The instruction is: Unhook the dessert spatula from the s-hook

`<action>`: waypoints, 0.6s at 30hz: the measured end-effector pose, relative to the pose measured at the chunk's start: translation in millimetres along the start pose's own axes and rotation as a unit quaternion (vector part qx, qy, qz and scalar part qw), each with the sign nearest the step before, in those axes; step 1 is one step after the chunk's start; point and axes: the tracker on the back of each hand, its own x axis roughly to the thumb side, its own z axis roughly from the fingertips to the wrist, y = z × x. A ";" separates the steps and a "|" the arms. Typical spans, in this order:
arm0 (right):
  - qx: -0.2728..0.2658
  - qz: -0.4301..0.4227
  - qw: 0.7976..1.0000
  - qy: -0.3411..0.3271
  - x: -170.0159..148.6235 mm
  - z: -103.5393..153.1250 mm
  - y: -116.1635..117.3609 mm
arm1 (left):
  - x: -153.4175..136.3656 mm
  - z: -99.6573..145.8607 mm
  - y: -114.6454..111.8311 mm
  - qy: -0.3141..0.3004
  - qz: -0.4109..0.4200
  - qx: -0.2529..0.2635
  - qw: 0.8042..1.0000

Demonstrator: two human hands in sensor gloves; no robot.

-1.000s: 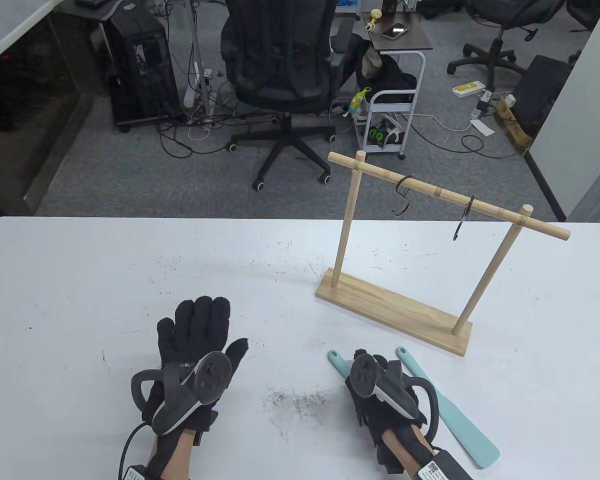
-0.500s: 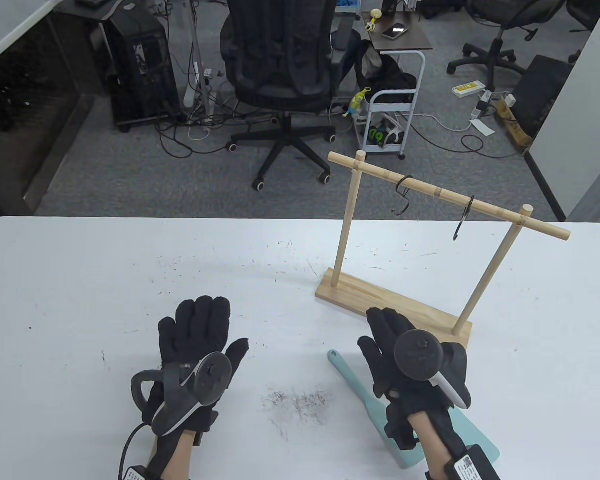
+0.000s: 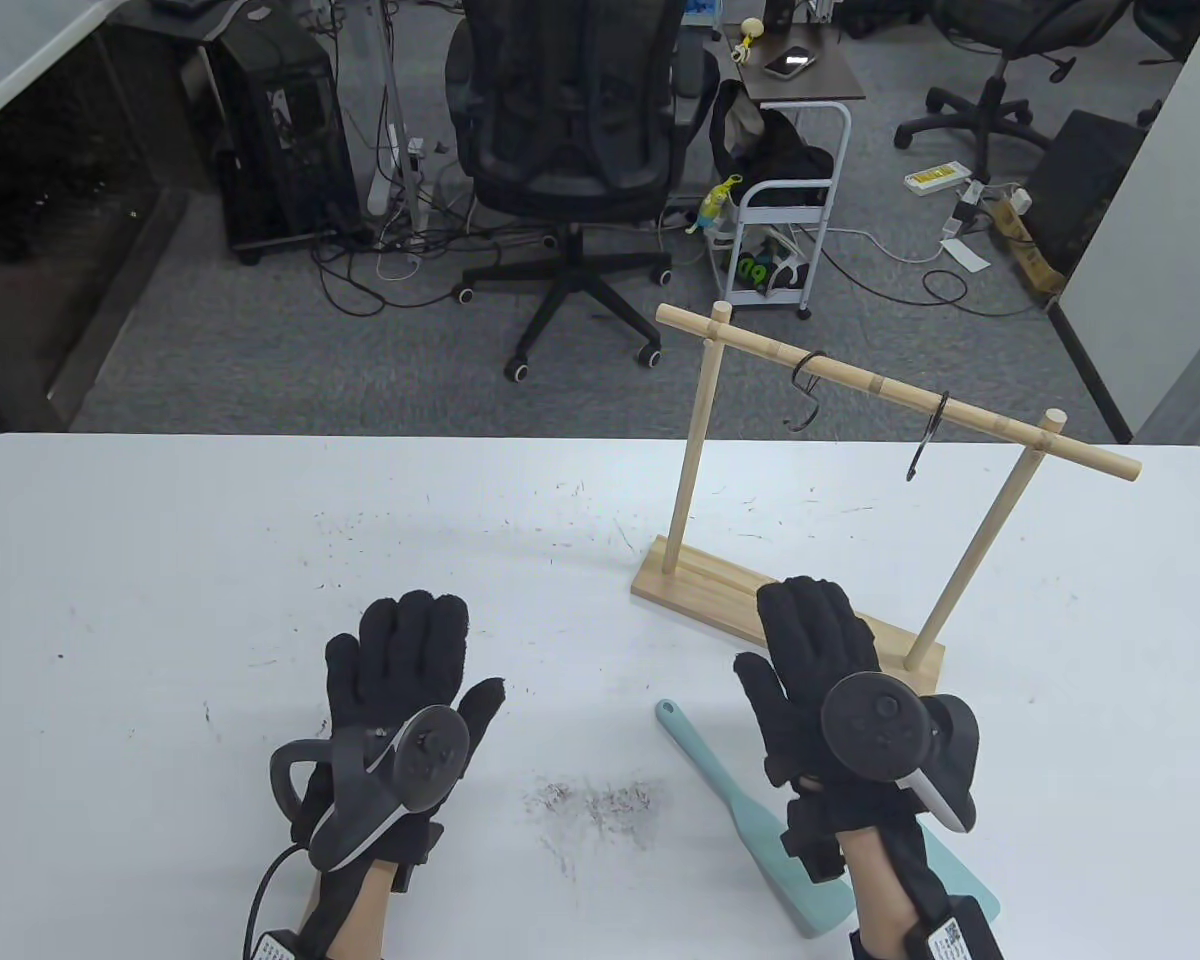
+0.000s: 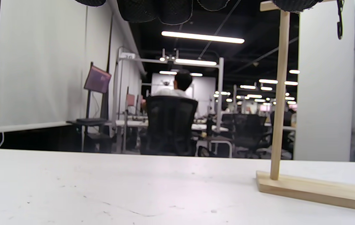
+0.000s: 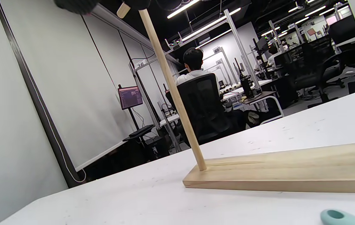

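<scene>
A teal dessert spatula point(image 3: 720, 785) lies flat on the white table, its handle end also in the right wrist view point(image 5: 337, 216). A second teal spatula point(image 3: 960, 880) lies under my right forearm, mostly hidden. Two black S-hooks point(image 3: 808, 390) point(image 3: 928, 435) hang bare on the wooden rack's bar point(image 3: 890, 388). My right hand point(image 3: 815, 650) is spread flat, empty, over the rack's base point(image 3: 790, 615), right of the spatula. My left hand point(image 3: 405, 655) lies flat and open on the table, empty.
The wooden rack point(image 5: 277, 175) stands at the table's right half, its post point(image 4: 279, 93) also in the left wrist view. Dark scuff marks point(image 3: 590, 800) lie between my hands. An office chair point(image 3: 570, 150) and a cart point(image 3: 785, 230) stand beyond the far edge.
My right hand let go of the spatula on the table, opened, and moved forward toward the rack's base. My left hand barely shifted.
</scene>
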 end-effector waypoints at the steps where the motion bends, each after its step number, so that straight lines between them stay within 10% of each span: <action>1: 0.000 0.006 1.000 -0.001 -0.7 0.5 -0.3 | 0.5 0.1 -0.1 0.000 0.000 0.001 1.000; 18: 0.051 0.078 0.996 0.010 -4.5 -2.8 4.9 | 3.8 -0.5 -1.8 0.007 -0.019 0.007 1.000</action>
